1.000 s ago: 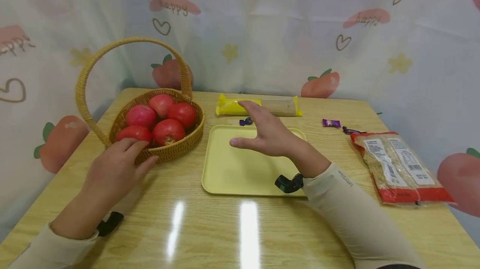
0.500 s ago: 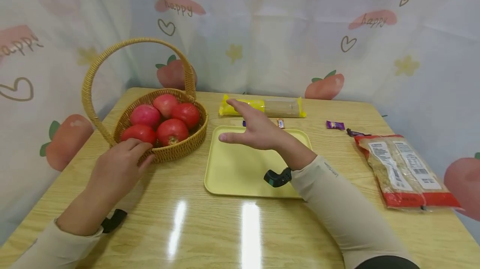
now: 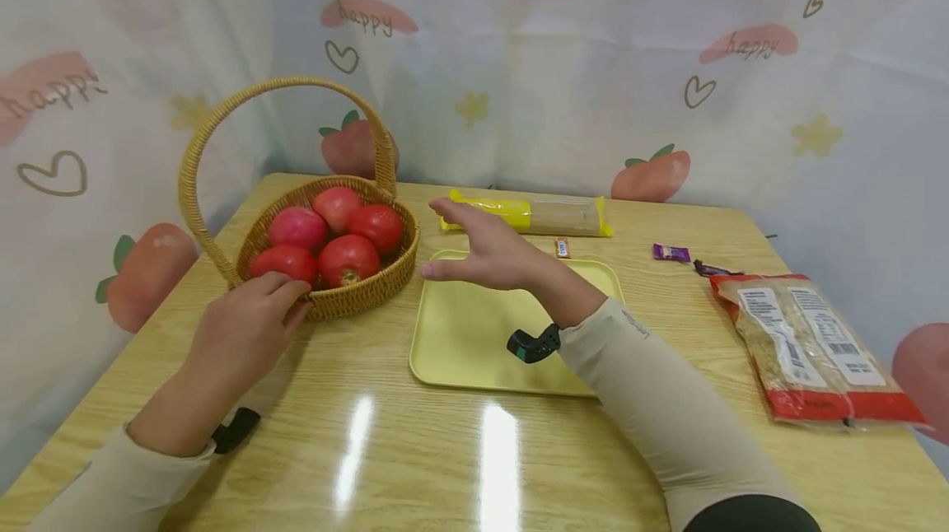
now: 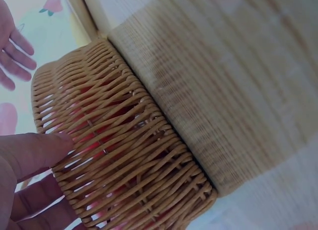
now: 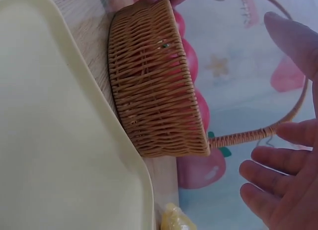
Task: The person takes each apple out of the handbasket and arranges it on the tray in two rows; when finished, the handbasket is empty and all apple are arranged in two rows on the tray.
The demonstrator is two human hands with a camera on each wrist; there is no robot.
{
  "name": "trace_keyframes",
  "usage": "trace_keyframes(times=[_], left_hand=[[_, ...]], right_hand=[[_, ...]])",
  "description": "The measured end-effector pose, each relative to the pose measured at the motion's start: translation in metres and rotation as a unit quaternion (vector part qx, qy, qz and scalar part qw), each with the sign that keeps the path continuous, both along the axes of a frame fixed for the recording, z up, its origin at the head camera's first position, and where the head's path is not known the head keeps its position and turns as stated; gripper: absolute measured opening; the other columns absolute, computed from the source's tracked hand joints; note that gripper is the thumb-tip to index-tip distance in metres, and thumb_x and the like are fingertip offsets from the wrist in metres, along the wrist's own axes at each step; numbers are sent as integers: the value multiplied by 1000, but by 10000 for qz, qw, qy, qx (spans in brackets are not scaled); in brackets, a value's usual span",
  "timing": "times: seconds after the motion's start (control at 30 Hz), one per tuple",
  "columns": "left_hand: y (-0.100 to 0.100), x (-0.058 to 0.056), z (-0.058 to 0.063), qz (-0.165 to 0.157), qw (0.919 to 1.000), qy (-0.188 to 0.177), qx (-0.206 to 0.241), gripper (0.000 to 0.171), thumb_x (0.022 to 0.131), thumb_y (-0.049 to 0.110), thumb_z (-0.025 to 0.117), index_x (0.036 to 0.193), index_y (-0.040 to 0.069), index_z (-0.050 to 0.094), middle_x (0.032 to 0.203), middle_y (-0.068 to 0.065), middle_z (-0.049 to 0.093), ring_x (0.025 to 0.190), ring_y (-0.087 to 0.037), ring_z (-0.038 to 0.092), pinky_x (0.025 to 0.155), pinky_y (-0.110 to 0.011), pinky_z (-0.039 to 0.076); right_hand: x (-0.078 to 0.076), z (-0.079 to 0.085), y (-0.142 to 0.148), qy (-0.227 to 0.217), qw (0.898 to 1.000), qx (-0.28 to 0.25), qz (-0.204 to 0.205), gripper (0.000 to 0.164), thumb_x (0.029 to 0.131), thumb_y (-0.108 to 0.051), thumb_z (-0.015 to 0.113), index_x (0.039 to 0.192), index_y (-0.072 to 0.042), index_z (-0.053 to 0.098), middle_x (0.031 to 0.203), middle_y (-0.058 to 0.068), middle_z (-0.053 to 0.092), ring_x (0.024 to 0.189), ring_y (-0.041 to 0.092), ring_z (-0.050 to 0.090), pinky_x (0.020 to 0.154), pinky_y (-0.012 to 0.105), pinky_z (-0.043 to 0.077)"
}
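Note:
A round wicker basket (image 3: 363, 295) with a tall arched handle stands at the left of the table, holding several round red fruits (image 3: 348, 260). My left hand (image 3: 240, 334) grips its near rim. In the left wrist view the thumb (image 4: 37, 149) lies on the outer weave while the fingers reach over the rim. My right hand (image 3: 493, 252) hovers above the far part of a yellow tray (image 3: 460, 351), holding nothing. Its fingers are spread, with the thumb apart and pointing toward the basket. The right wrist view shows this open hand (image 5: 285, 175) beside the basket handle.
Behind the tray lies a long yellow-and-clear packet (image 3: 563, 217), with a small orange-and-white wrapped sweet (image 3: 562, 248) in front. Further right are a purple wrapped sweet (image 3: 670, 253), a dark one (image 3: 715, 269) and a large red-edged bag (image 3: 815, 351). A printed cloth (image 3: 563, 104) hangs behind the table.
My right hand has moved left toward the basket, uncovering the orange-and-white sweet and covering a dark one. My left hand stays on the basket rim. The head view has shifted slightly.

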State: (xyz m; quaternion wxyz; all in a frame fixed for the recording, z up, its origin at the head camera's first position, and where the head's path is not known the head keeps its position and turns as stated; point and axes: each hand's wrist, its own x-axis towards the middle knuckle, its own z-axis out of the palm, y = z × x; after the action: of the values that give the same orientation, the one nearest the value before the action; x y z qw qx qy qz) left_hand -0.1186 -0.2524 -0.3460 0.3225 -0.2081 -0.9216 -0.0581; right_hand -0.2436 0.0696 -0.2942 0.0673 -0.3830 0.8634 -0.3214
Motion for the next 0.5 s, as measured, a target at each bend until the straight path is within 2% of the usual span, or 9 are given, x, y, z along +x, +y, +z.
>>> trace_keyframes(times=[0.27,0.5], left_hand=[[1,-1,-1,51,10000,16,-37,28,74,3,89,97,6,74,91,-9,69,77,-29,68,54,-48,55],[1,0,1,49,10000,69,-44,28,72,4,90,96,7,77,90,-9,69,75,-27,68,49,-46,53]], right_hand=[[-4,-2,-13,-45,9999,93,68,95,87,-56,77,161,-13,35,161,4,45,147,22,45,119,45,39],[-8,0,-23,52,9995,106,288,85,88,-51,78,156,-13,44,154,7,54,143,21,49,119,43,40]])
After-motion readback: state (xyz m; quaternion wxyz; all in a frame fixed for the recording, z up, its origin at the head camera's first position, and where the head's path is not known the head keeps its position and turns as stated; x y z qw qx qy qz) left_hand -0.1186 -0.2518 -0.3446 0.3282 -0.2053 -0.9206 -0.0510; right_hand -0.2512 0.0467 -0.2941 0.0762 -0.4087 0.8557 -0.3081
